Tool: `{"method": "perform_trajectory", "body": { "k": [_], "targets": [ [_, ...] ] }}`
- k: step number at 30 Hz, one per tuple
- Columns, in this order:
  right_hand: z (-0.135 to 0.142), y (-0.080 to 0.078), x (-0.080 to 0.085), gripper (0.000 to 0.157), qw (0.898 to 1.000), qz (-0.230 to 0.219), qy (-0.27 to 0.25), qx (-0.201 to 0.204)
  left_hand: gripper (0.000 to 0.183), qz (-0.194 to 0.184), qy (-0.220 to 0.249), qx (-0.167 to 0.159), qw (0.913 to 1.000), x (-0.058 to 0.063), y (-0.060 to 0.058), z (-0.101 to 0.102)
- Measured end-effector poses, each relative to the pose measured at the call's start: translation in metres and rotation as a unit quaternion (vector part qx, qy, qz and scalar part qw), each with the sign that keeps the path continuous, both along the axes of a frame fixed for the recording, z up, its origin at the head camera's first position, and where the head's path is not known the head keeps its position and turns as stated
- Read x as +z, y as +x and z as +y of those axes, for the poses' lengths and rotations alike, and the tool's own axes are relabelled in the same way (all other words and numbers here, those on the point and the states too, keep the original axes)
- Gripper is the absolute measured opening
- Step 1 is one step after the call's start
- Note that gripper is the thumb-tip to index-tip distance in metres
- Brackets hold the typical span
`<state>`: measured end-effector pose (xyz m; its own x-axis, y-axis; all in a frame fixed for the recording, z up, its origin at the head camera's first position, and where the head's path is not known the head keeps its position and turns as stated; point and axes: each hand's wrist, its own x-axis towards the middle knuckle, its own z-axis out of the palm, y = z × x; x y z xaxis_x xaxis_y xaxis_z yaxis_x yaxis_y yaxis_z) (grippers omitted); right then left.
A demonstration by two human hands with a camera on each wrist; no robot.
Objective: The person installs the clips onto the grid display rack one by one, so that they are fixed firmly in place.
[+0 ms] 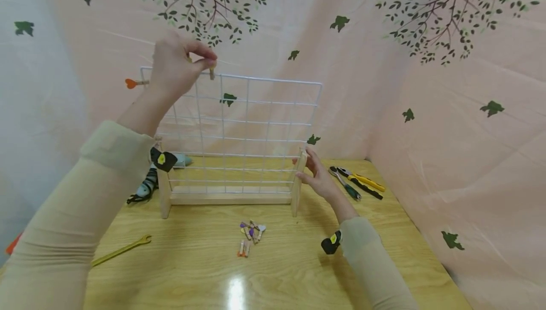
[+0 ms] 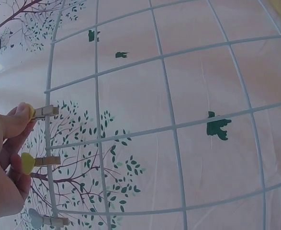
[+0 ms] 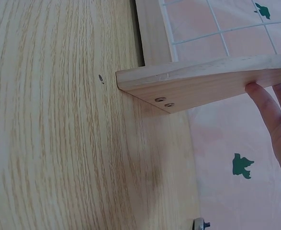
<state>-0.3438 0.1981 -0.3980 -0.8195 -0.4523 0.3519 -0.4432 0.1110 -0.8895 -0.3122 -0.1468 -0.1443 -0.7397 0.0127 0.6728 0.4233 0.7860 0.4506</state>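
A white wire grid (image 1: 248, 78) stands upright in a wooden stand (image 1: 230, 199). At its top wire, my left hand (image 1: 177, 61) pinches a small wooden clothespin (image 2: 45, 111) with a yellow heart between thumb and finger. The clothespin's jaws lie across the wire. Beside it on the same wire are another yellow-heart clothespin (image 2: 47, 161) and a white-heart clothespin (image 2: 54, 221). An orange-heart clothespin (image 1: 133, 83) sticks out at the grid's left side. My right hand (image 1: 320, 177) grips the stand's right post (image 3: 202, 88), thumb on its outer face.
Several clothespins (image 1: 251, 230) lie on the wooden table (image 1: 192, 262) before the stand. A yellow wrench (image 1: 121, 250) is at left. Pliers (image 1: 362, 183) and a green-handled tool (image 1: 347, 186) lie at right. A light-blue object with black straps (image 1: 147, 186) sits behind the left post.
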Motion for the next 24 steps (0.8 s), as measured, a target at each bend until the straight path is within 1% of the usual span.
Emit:
{"method": "perform_trajectory", "body": {
  "k": [2, 4, 8, 10, 12, 14, 16, 17, 20, 24],
  "targets": [
    [0.001, -0.003, -0.003, 0.072, 1.000, 0.002, 0.001, -0.001, 0.023, 0.000, -0.003, -0.003, 1.0000, 0.000, 0.002, -0.001],
    [0.002, -0.004, -0.005, 0.072, 1.000, 0.005, 0.002, -0.002, 0.028, 0.011, -0.004, -0.015, 0.9998, 0.000, 0.008, -0.002],
    [0.003, -0.003, -0.005, 0.073, 1.000, 0.000, 0.002, -0.003, 0.032, 0.050, -0.015, -0.044, 0.9977, -0.004, 0.027, 0.001],
    [0.002, -0.001, -0.002, 0.073, 1.000, -0.007, 0.003, -0.005, 0.031, 0.070, -0.021, -0.060, 0.9955, -0.010, 0.038, 0.004],
    [0.001, 0.002, 0.001, 0.073, 1.000, -0.013, 0.005, -0.008, 0.029, 0.084, -0.024, -0.080, 0.9929, -0.020, 0.045, 0.007],
    [0.000, 0.006, 0.006, 0.074, 1.000, -0.016, 0.008, -0.012, 0.029, 0.085, -0.023, -0.107, 0.9903, -0.034, 0.051, 0.010],
    [-0.001, 0.009, 0.009, 0.073, 1.000, -0.012, 0.012, -0.016, 0.029, 0.079, -0.029, -0.133, 0.9876, -0.051, 0.055, 0.012],
    [-0.002, 0.010, 0.010, 0.073, 1.000, -0.011, 0.014, -0.018, 0.031, 0.068, -0.032, -0.142, 0.9870, -0.060, 0.058, 0.014],
    [-0.003, 0.012, 0.012, 0.073, 1.000, -0.005, 0.020, -0.021, 0.035, 0.035, -0.038, -0.169, 0.9842, -0.094, 0.064, 0.020],
    [-0.004, 0.013, 0.013, 0.072, 1.000, -0.001, 0.019, -0.019, 0.040, -0.020, -0.040, -0.201, 0.9786, -0.144, 0.071, 0.027]
  ]
}}
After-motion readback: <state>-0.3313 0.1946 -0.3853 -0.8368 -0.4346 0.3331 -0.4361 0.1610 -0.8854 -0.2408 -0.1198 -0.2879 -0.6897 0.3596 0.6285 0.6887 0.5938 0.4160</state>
